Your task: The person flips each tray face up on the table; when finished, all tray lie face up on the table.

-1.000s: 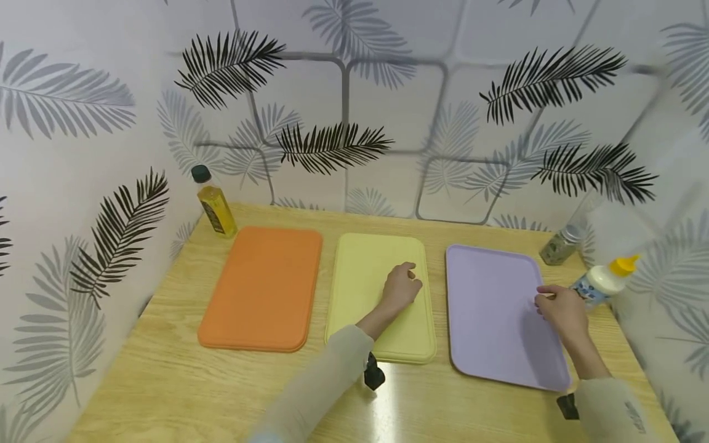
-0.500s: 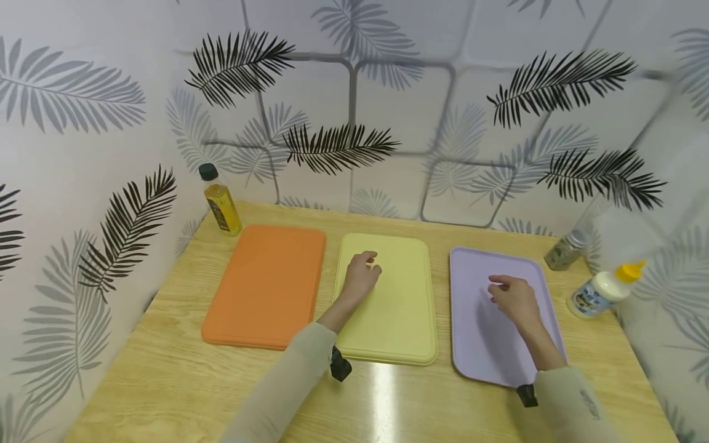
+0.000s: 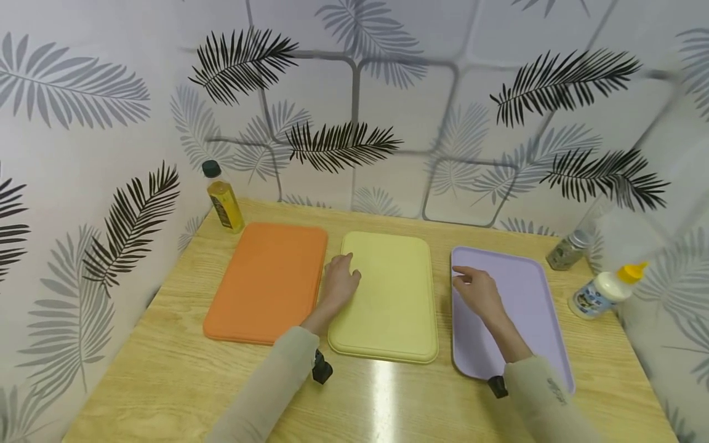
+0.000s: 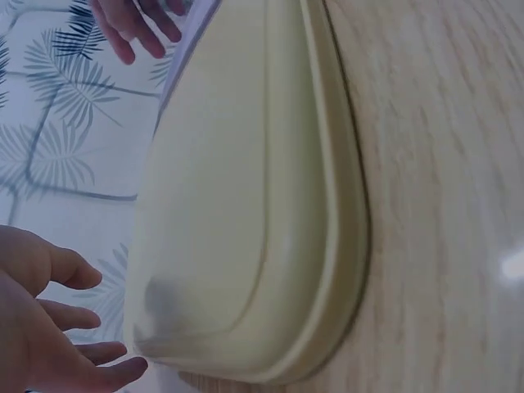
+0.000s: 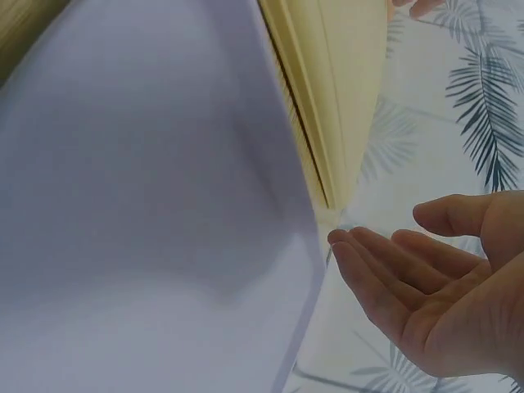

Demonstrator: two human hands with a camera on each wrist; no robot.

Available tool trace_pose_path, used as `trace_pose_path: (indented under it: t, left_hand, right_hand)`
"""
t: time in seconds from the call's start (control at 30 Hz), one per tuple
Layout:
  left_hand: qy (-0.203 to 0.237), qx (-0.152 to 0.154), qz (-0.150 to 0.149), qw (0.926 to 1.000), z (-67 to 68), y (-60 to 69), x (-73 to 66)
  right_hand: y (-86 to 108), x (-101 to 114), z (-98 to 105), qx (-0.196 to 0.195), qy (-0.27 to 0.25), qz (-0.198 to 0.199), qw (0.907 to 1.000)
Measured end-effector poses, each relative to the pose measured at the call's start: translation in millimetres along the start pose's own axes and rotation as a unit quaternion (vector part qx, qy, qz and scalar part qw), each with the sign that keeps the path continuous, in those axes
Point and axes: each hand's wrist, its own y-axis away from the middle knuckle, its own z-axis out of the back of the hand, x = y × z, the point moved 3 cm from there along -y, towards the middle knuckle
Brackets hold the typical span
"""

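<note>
My left hand (image 3: pixel 339 284) hovers over the left edge of the yellow board (image 3: pixel 390 301), its fingers loosely spread and holding nothing. In the left wrist view the same hand (image 4: pixel 49 323) shows thumb and fingers apart, with a faint shadow on the board. Over the left side of the purple tray (image 3: pixel 520 295) is my right hand (image 3: pixel 479 292), also holding nothing. The right wrist view shows that hand (image 5: pixel 442 286) with its fingers gently bent and its thumb apart from them. To the left of the yellow board lies the orange board (image 3: pixel 268 283).
An oil bottle (image 3: pixel 226 203) with a dark green cap stands at the back left. At the right are a small jar (image 3: pixel 567 251) with a grey lid and a white bottle (image 3: pixel 600 294) with a yellow top. Leaf-patterned walls border the wooden table (image 3: pixel 166 381).
Both hands have moved left: the left one from the yellow board's right side to its left edge, the right one from beside the white bottle across the purple tray. The view has shifted slightly.
</note>
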Motion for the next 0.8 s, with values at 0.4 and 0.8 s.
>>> trace_pose_path:
  t: [0.4,0.8]
  left_hand:
    - [-0.021,0.053,-0.002,0.9984,4.1,10.0,9.5]
    - [-0.085,0.070,-0.007,0.9939,5.6,12.1,12.1]
  right_hand:
    - [-1.8,18,-34,0.069,0.026,0.009,0.9972]
    - [-1.4,29,-53,0.090,0.046,0.016,0.9948]
